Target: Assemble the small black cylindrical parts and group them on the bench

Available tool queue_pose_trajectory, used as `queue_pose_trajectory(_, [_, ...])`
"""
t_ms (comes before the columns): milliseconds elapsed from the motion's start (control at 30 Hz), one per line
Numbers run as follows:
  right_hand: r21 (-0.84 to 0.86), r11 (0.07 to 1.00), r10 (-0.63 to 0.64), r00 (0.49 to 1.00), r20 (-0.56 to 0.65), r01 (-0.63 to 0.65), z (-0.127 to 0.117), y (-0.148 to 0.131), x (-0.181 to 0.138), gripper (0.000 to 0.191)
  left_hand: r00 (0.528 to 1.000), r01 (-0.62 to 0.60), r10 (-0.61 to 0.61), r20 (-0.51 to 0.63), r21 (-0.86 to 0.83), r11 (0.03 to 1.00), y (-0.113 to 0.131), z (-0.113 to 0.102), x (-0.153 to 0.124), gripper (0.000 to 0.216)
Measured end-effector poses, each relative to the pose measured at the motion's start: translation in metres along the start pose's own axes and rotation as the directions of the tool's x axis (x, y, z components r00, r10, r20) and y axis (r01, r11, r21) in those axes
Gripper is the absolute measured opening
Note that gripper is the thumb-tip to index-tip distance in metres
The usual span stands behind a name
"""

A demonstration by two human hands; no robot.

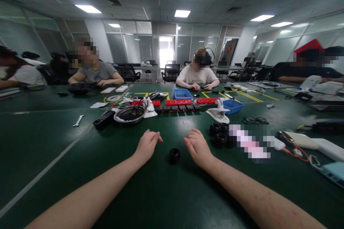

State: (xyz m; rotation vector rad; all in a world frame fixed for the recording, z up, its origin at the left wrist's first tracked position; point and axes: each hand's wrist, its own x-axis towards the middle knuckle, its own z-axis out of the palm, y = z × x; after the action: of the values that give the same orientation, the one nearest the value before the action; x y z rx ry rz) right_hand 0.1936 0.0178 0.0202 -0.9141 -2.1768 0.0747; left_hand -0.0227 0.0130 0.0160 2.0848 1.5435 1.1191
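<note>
A small black wheel-like piece with a hollow in its middle sits on the green table, between my hands. On its left, my left hand rests with loosely bent fingers and holds nothing that I can see. My right hand lies to the right of the piece, palm down, its fingers slightly bent and apparently free. Neither hand touches the piece. Several similar black pieces stand grouped to the right of my right hand.
Beyond my hands are a black round pan, white clip stands, red strips and blue bins. A wrench lies left; glasses and cables lie right. A person sits opposite, others at the sides.
</note>
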Motion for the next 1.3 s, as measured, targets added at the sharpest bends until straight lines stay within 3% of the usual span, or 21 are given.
queue_pose_trajectory(133, [0.024, 0.998, 0.059, 0.998, 0.018, -0.059, 0.008, -0.003, -0.006, 0.042, 0.999, 0.024, -0.022, 0.048, -0.044, 0.999, 0.0, 0.005, -0.006, 0.044])
queue_pose_trajectory(233, [-0.004, 0.988, 0.155, 0.988, 0.016, -0.155, 0.013, -0.003, -0.006, 0.032, 0.999, -0.035, 0.035, 0.025, -0.027, 0.999, 0.003, 0.007, -0.01, 0.042])
queue_pose_trajectory(333, [-0.116, 0.96, 0.258, 0.966, 0.016, -0.255, 0.017, 0.003, -0.004, 0.049, 0.998, -0.059, 0.056, 0.019, 0.244, 0.968, -0.001, 0.012, -0.008, 0.061])
queue_pose_trajectory(433, [-0.293, 0.907, 0.348, 0.93, 0.115, -0.303, 0.023, 0.013, -0.003, 0.052, 0.99, 0.042, -0.109, 0.091, 0.549, 0.835, -0.01, 0.017, -0.005, 0.068])
queue_pose_trajectory(500, [-0.383, 0.87, 0.414, 0.882, 0.226, -0.311, 0.027, 0.019, -0.004, 0.052, 0.965, 0.055, -0.204, 0.165, 0.633, 0.772, -0.016, 0.02, -0.003, 0.069])
queue_pose_trajectory(600, [-0.436, 0.845, 0.474, 0.813, 0.339, -0.311, 0.033, 0.024, -0.006, 0.058, 0.941, 0.013, -0.229, 0.249, 0.648, 0.761, -0.02, 0.023, -0.003, 0.071])
queue_pose_trajectory(667, [-0.443, 0.84, 0.486, 0.797, 0.359, -0.313, 0.034, 0.024, -0.006, 0.06, 0.936, 0.003, -0.229, 0.266, 0.646, 0.764, -0.021, 0.024, -0.004, 0.071])
queue_pose_trajectory(967, [-0.452, 0.819, 0.528, 0.772, 0.354, -0.353, 0.04, 0.024, -0.005, 0.075, 0.927, -0.001, -0.244, 0.283, 0.655, 0.756, -0.019, 0.024, -0.004, 0.071])
queue_pose_trajectory(1300, [-0.44, 0.807, 0.548, 0.779, 0.306, -0.394, 0.04, 0.021, -0.009, 0.084, 0.918, 0.014, -0.27, 0.289, 0.659, 0.752, -0.018, 0.023, -0.006, 0.073])
